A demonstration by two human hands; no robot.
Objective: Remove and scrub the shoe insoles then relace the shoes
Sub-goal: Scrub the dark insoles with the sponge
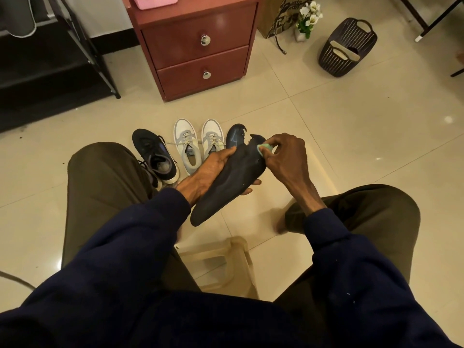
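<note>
My left hand (206, 172) grips a dark, worn insole (231, 182) from underneath, its ragged toe end pointing away from me. My right hand (283, 156) pinches a small green sponge (340, 147) against the insole's far end. On the floor beyond stand a dark sneaker (155, 156) with loose laces and a pair of white sneakers (198, 144). A second dark insole (234, 136) lies to the right of the white pair, partly hidden by the one I hold.
I sit on a pale plastic stool (226, 262) with my knees apart. A red-brown two-drawer cabinet (198, 49) stands ahead, a black rack (50, 59) at the far left, and a dark plastic basket (347, 46) at the far right.
</note>
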